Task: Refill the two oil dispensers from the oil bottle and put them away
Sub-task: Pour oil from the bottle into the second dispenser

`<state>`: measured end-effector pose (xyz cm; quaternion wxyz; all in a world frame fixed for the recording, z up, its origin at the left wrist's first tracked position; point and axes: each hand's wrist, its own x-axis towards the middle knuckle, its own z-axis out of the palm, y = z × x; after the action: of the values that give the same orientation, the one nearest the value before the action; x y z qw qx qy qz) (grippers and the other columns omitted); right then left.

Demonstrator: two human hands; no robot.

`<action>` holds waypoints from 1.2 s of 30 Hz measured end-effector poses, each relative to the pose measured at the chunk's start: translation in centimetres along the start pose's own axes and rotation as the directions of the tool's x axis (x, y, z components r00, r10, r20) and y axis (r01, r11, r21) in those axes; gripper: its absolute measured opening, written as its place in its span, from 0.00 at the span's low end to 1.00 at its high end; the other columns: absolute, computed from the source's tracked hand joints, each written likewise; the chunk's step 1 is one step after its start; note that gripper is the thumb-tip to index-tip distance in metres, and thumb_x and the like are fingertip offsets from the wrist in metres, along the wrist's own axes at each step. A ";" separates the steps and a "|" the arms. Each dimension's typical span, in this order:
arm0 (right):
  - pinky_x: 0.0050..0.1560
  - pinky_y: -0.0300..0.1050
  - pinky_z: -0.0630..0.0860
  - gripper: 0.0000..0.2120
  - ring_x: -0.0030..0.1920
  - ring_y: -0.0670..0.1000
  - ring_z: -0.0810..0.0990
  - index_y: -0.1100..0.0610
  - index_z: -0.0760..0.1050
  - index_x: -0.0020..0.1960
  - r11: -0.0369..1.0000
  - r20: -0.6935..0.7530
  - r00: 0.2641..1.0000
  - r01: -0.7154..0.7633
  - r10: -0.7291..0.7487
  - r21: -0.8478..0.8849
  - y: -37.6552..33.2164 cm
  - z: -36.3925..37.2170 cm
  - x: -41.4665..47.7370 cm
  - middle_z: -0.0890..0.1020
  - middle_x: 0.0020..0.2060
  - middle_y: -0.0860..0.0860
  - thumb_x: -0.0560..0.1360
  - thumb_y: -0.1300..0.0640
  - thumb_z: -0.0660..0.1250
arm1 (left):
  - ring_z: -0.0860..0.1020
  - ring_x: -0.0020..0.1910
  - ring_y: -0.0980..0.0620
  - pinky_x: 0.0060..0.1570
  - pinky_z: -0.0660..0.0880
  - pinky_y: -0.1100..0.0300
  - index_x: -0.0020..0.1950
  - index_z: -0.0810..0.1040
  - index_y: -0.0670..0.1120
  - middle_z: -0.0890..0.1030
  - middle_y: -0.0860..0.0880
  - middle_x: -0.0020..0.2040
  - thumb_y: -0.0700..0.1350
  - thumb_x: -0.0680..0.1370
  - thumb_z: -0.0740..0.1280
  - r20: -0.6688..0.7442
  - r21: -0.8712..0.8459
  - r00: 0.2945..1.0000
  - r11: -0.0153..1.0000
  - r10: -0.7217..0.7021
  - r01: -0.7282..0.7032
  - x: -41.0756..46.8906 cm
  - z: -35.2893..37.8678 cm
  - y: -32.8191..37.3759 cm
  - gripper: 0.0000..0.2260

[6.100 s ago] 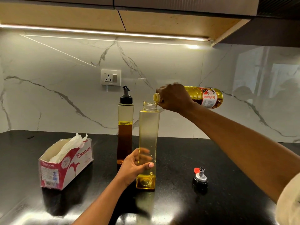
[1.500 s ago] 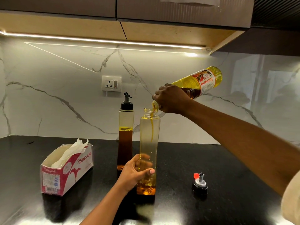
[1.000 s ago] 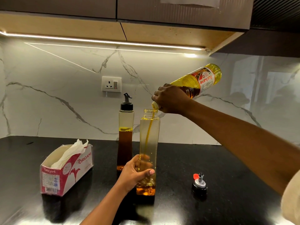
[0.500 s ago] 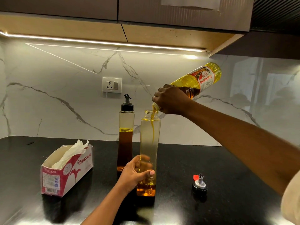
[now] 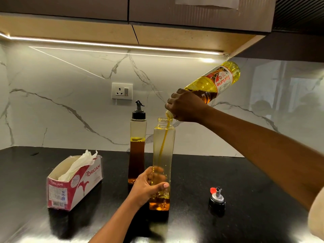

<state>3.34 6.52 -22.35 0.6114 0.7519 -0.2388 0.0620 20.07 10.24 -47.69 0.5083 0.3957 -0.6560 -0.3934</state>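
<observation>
Left grip (image 5: 146, 186) curls round the lower body of dispenser 1 (image 5: 164, 146), steadying it upright on the tabletop (image 5: 254, 181). Right grip (image 5: 185, 106) clamps the neck of the bottle (image 5: 216, 82), mouth tilted just above the opening so the thin stream lands inside. Oil level: low. Cap (image 5: 217, 199) stands apart, right; dispenser 2 (image 5: 138, 151) stands capped behind.

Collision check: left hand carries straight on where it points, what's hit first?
The left hand grips the open dispenser, so that comes first. The capped dispenser stands behind, probably left of the line.
</observation>
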 end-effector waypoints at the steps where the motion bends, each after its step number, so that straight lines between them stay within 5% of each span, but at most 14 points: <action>1: 0.40 0.43 0.75 0.08 0.37 0.52 0.81 0.56 0.79 0.42 1.000 -0.001 1.000 0.010 -0.010 -0.008 0.0 0.0 0.0 0.82 0.35 0.51 0.69 0.51 0.70 | 0.82 0.51 0.57 0.44 0.78 0.66 0.58 0.75 0.51 0.84 0.49 0.50 0.69 0.51 0.77 -0.003 -0.002 1.000 1.000 0.000 0.000 0.0 0.0 0.0 0.41; 13: 0.40 0.44 0.75 0.07 0.35 0.53 0.80 0.57 0.79 0.41 0.998 -0.045 0.997 0.054 -0.056 -0.039 0.0 0.2 0.1 0.82 0.34 0.52 0.68 0.53 0.71 | 0.82 0.51 0.56 0.45 0.78 0.65 0.58 0.75 0.52 0.84 0.49 0.50 0.69 0.51 0.77 -0.001 -0.006 1.000 1.000 -0.003 0.002 0.1 0.0 -0.1 0.40; 22: 0.49 0.49 0.75 0.12 0.46 0.55 0.80 0.59 0.78 0.53 0.999 -0.003 0.999 0.045 -0.045 -0.019 0.1 0.0 0.1 0.82 0.46 0.55 0.76 0.53 0.62 | 0.82 0.51 0.56 0.46 0.78 0.64 0.58 0.75 0.52 0.84 0.51 0.49 0.69 0.52 0.77 -0.002 0.006 1.000 1.000 -0.005 0.005 0.1 0.0 -0.3 0.40; 36: 0.41 0.45 0.75 0.08 0.37 0.54 0.81 0.58 0.79 0.42 0.996 -0.056 0.995 0.078 -0.081 -0.045 0.2 0.0 0.3 0.82 0.36 0.53 0.70 0.53 0.69 | 0.82 0.50 0.55 0.45 0.78 0.64 0.58 0.75 0.51 0.84 0.52 0.48 0.67 0.53 0.78 0.000 -0.006 1.000 1.000 0.003 -0.003 0.1 0.0 -0.3 0.39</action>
<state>3.48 6.44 -22.03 0.6359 0.7455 -0.1921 0.0542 20.12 9.99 -47.91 0.5102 0.3933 -0.6554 -0.3943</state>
